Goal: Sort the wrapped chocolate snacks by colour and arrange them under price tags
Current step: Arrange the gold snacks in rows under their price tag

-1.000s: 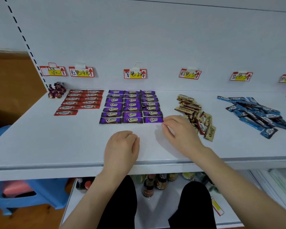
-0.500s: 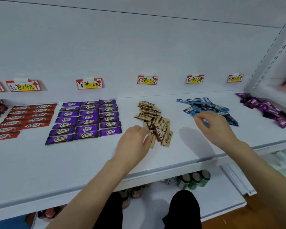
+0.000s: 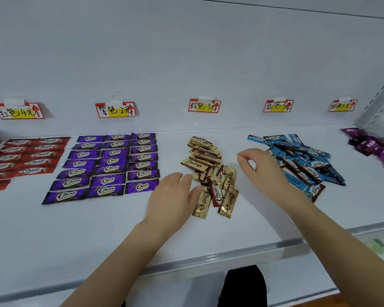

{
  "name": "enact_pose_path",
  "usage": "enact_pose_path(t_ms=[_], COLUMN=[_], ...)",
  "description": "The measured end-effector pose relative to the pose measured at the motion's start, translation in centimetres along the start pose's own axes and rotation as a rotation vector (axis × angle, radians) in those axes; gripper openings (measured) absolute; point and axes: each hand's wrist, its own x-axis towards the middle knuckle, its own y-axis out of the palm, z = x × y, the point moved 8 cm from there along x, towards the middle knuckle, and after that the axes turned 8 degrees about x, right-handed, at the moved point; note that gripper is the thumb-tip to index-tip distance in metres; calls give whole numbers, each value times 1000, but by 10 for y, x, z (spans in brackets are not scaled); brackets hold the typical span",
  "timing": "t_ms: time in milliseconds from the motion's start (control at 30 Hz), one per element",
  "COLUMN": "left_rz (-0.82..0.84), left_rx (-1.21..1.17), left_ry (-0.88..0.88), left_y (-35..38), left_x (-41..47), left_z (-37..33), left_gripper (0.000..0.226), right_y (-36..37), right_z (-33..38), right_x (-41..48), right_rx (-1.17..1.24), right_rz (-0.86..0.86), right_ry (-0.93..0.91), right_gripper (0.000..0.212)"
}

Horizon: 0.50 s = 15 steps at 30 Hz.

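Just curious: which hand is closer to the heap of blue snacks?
Right. The right hand is at the left edge of the blue heap; the left hand is farther left, beside the gold pile.

White shelf [image 3: 75, 235] with a grey metal strip [image 3: 231, 258] along its front edge. Plain white back panel [image 3: 186, 52] behind. Perforated upright [image 3: 377, 103] at right end. 1 lower shelf [image 3: 297, 282] beneath. Brown floor [image 3: 364, 301] bottom right. Light even, shadows soft.
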Motion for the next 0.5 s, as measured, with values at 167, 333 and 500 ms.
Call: enact_pose_path(t_ms=[167, 333, 500], left_rz=[40, 34, 38], left_rx=[7, 156, 243], left_ry=[-31, -33, -111], left_y=[10, 9, 14], left_x=[-2, 5, 11], left_z=[1, 2, 10], left_gripper=[50, 67, 64], right_y=[24, 60, 92], right_z=[6, 7, 3], right_x=[28, 57, 82], right_rx=[15, 31, 2], right_rz=[92, 207, 373], right_ry=[-56, -62, -35], right_gripper=[25, 32, 42])
